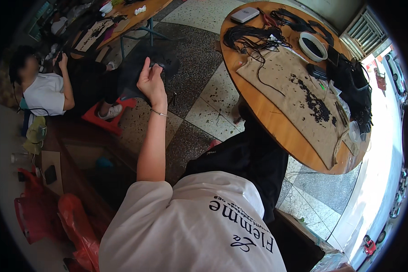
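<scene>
My left hand, a thin bracelet at its wrist, is raised at the left of the middle, above the tiled floor. Its fingers are bent and closed on a dark see-through sheet, which looks like thin mesh or film and spreads to both sides of the hand. Small dark lumps show on the sheet near the fingertips. My right hand is not in view.
At right, a round wooden table bears beige cloth with scattered black beads, black cords, a white bowl and a black fringed piece. A seated person is at left, beside a red stool. Red bags lie lower left.
</scene>
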{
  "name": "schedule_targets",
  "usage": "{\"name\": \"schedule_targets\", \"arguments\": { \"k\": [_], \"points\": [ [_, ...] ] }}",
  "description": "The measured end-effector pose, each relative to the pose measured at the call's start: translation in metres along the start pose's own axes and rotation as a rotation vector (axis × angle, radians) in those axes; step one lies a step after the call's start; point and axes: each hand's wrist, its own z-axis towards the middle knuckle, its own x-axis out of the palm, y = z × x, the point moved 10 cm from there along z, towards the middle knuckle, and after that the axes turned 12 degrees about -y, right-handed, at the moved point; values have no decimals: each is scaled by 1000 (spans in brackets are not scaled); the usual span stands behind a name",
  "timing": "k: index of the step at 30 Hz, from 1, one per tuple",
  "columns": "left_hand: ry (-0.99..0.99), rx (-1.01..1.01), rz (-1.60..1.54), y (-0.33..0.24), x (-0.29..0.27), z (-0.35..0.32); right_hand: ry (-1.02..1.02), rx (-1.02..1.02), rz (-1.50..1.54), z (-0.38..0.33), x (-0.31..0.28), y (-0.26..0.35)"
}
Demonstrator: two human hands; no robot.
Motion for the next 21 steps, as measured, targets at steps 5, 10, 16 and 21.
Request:
{"name": "schedule_targets", "arguments": {
  "k": [5,10,16,21],
  "points": [
    [-38,-285,-61,33,-10,7,-277,-424,-708,44,-65,-6],
    [-95,-477,-147,48,-4,15,-519,-716,-1035,43,-88,-12],
    [147,-398,-19,17,30,-38,307,-648,-1028,-166,118,-77],
    [356,-428,-10,-12,82,-123,1203,-56,-691,-477,242,-124]
  ]
}}
